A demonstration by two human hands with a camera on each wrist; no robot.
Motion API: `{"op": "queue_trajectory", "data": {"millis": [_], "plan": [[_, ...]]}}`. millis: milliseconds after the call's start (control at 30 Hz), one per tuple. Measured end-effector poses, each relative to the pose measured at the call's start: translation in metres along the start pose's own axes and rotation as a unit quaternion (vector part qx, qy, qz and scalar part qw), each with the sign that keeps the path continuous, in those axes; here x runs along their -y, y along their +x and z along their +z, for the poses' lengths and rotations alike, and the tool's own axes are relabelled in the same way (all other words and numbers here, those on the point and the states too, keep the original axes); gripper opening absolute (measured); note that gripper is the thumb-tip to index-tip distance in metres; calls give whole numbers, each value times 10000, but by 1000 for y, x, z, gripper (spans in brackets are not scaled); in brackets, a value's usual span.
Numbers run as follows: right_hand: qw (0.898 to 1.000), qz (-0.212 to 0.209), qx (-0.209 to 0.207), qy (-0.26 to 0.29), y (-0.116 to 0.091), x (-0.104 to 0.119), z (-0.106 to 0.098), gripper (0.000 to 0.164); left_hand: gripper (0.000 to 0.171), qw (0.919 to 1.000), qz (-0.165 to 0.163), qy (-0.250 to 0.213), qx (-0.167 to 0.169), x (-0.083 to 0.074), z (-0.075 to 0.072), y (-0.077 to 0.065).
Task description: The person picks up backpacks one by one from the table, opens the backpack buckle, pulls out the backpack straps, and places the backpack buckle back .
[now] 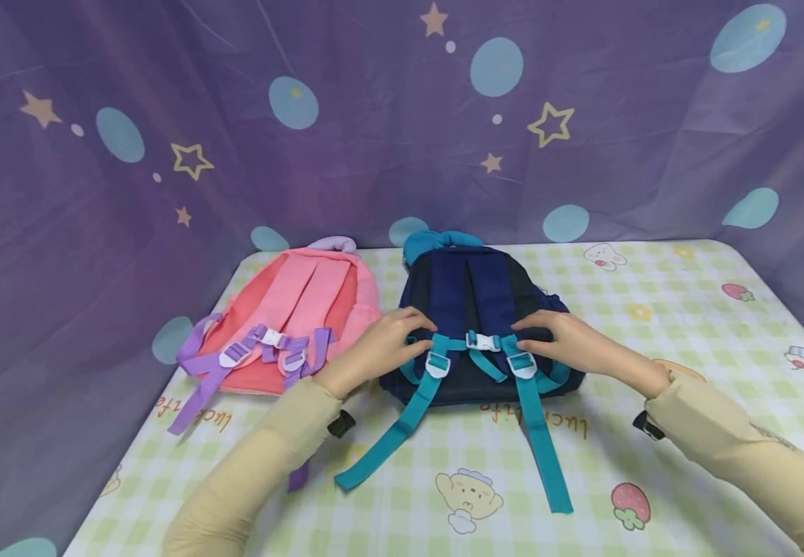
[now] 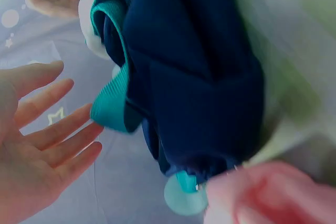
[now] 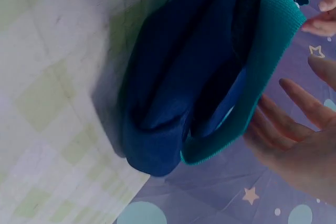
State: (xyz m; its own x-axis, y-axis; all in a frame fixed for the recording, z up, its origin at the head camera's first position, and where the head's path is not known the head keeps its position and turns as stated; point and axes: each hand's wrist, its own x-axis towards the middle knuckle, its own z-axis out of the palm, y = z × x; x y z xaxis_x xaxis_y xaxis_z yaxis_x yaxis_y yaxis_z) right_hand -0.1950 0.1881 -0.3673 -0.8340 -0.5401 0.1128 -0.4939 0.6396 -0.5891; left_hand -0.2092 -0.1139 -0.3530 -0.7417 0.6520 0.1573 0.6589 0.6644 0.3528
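Sleeves [image 1: 262, 456] come nearest in my head feed, over the checked desk [image 1: 757, 325]. Past them I see teal straps [image 1: 539, 441], then the left hand [image 1: 393, 340] and right hand [image 1: 565, 338], fingers [image 2: 44, 103] relaxed and parted, gripping nothing; whether they touch the straps I cannot tell. At the hands lies a navy backpack [image 1: 450, 286], strap side up, a pink backpack [image 1: 286, 286] left of it; purple curtain [image 1: 388, 155] hangs behind

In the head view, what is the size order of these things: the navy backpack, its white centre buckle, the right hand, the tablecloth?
1. Tablecloth
2. Navy backpack
3. Right hand
4. White centre buckle
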Motion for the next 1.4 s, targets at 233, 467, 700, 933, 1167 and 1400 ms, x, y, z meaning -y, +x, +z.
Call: {"op": "queue_trajectory", "data": {"millis": [233,467,700,933,1167,1400], "plan": [[9997,18,231,81,15,1,8,34,31,9987,-254,-95,437,-11,7,20],[9992,-40,388,47,25,4,14,33,36,9961,-413,-255,742,-16,18,33],[9992,-85,385,30,33,1,20,32,38,9955,-422,-346,781,-16,30,40],[9996,-64,290,0,37,0,24,31,34,9963,-365,-383,677,-16,37,43],[9995,-71,290,-25,40,-2,28,29,32,9970,-317,-385,593,-15,41,46],[9994,-121,280,-134,42,-2,32,24,31,9970,-273,-349,628,-14,44,48]]}}
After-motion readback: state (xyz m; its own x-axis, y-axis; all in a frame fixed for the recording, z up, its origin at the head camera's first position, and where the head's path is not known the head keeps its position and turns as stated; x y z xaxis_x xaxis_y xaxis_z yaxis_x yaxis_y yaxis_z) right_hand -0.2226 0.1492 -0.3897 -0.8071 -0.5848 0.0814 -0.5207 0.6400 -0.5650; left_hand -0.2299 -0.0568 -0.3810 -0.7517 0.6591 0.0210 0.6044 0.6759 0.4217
